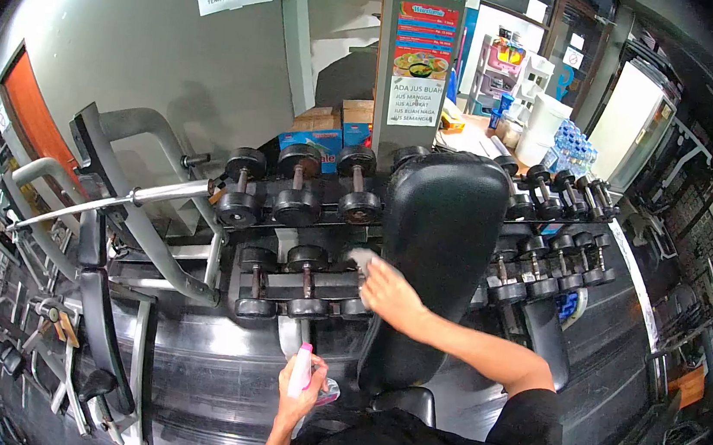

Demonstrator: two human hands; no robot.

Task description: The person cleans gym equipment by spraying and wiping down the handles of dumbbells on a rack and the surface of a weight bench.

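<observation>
My left hand [291, 402] is wrapped round a small white and pink spray bottle [301, 373], low in the head view. My right hand [392, 297] reaches across the upright bench pad [443, 223] with its fingers closed on a pale grey cloth [361, 258]. The cloth overlaps a dumbbell on the lower rack, just left of the pad, and partly hides it. Beside it on that row sits another black dumbbell [307, 283] with its handle pointing toward me.
Upper-row dumbbells [298, 183] stand above, and more dumbbells [534, 267] continue right of the pad. A barbell [151, 195] juts from the left on a rack frame. Behind are a poster-covered pillar [421, 55], a blue carton [313, 141] and bottled water [575, 148].
</observation>
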